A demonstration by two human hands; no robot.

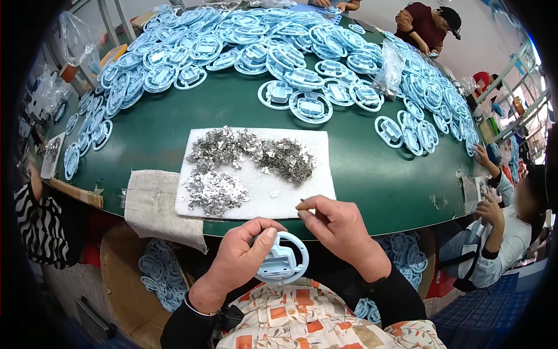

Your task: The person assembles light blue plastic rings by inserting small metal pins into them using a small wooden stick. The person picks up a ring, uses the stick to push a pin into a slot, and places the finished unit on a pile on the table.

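My left hand [247, 250] is closed around the rim of a light blue plastic toy steering wheel [283, 269], held above my lap at the table's front edge. The wheel has a recessed middle with cut-outs. To its right, my right hand [343, 228] is raised, thumb and index finger pinched together. A small tan and dark bit shows at those fingertips, too small to name. Just beyond lies a white foam board [296, 203] bearing heaps of small metal clips: silvery clips [216, 192] near its left side and darker clips [288, 160] farther right.
Many blue wheels [256, 55] are piled along the far side of the green table [389, 192]. A cloth pad [157, 198] hangs over the front edge. Below stands a cardboard box [125, 267] of blue wheels. Co-workers sit at the right [494, 227], left and far side.
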